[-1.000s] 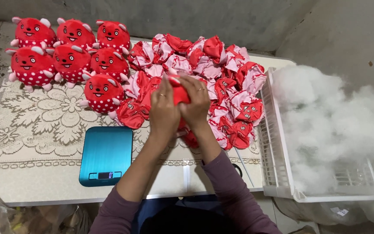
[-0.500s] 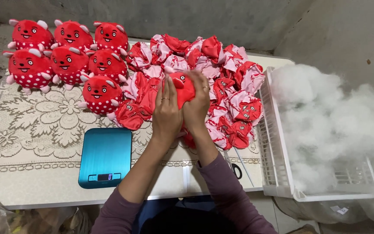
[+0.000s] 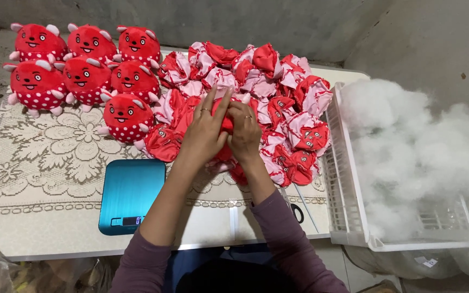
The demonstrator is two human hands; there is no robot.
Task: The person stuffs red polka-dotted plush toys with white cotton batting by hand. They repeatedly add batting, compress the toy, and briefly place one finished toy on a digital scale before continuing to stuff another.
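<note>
Both hands meet over the tabletop [image 3: 55,228]: left hand [image 3: 206,133] and right hand [image 3: 243,133] pinch one red plush skin [image 3: 227,123] between them, fingers closed, stuffing [image 3: 419,146] at three o'clock.

The white surface [image 3: 213,225] carries a cream lace cloth [image 3: 44,157] over its 9 o'clock half. A teal kitchen scale [image 3: 131,192] lies at 7 o'clock, partly on the cloth. Seven stuffed red plush toys [image 3: 82,76] sit in rows at 10 o'clock. A heap of unstuffed red-and-pink toy skins [image 3: 267,103] spreads from 12 to 3 o'clock. Black-handled scissors [image 3: 297,209] lie near the 5 o'clock edge.
</note>
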